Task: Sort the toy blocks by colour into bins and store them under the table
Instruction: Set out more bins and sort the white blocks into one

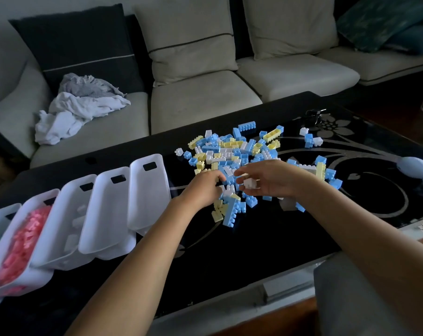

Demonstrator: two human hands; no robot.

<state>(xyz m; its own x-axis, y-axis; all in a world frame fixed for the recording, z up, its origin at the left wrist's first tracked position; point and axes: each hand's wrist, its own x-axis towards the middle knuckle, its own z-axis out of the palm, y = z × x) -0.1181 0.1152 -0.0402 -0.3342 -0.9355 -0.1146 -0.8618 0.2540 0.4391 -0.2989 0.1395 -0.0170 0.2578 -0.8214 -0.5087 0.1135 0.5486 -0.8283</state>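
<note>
Step in hand: pulling whites out of the mixed pile [229, 154] of blue, yellow and white blocks, mid-tabletop [254, 238].

Right hand [273, 180] is at the pile's 6 o'clock edge, fingers [244, 171] clamped round a white block [250, 183]. Left hand [203, 189] is at the right hand's 9 o'clock, fingers curled down into the blocks; can't tell if they've got one.

Bins sit in a row from the pile's 9 to 7 o'clock. After the two nearest bins [147, 190] comes the third bin [72, 221], which looks to hold white pieces, then the pink bin [23, 238], well filled.

My read: pink done, white under way, blue and yellow untouched, nothing stored under the table yet.

Next move: carry the white past the two nearest bins and release over the third, not short. The stray group [311, 139] at the pile's 2 o'clock also needs sweeping in.
</note>
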